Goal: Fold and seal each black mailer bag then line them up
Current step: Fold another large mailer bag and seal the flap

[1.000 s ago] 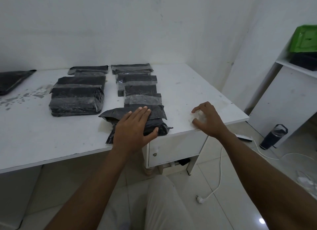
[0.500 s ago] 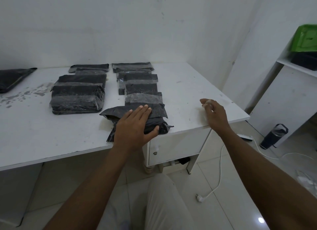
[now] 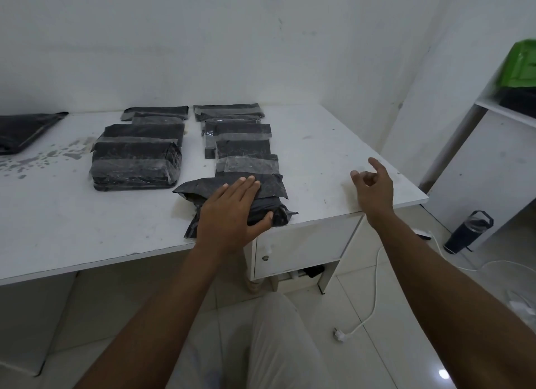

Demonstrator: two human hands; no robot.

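The person's left hand [image 3: 229, 211] lies flat on the mailer bag [image 3: 272, 187], which sits at the near edge of the white worktop [image 3: 58, 214], just above the drawer unit [image 3: 301, 252] & at the near end of the right-hand row. Its fingers [image 3: 246, 185] are straight & held together across the top flap, thumb spread over the near side of the bundle. This is prob. to pin the fold down so the slippery plastic can't spring open before sealing. No tape shows on this bag; loose corners stick out at both ends.

The right hand [image 3: 374, 188] hangs in the air over the worktop's right corner, apart from the bag, touching nothing. Its fingers are loosely curled w/ the index raised & thumb out. Nothing visible between them, tho a clear strip would be hard to spot.

Behind the bag, sealed bags run in two rows toward the wall: left row [image 3: 136, 162] w/ bigger packs, right row [image 3: 243, 147] w/ smaller ones. Each has a band of clear tape across, some overlapping a bit. Lining them front-to-back likely keeps finished ones out of the work zone. One flat unfolded bag [image 3: 20, 130] lies at the far left edge, well apart, prob. next in turn.

Judged step: hold the fold, tape it, nudge it into the right row. Task looks mostly done.
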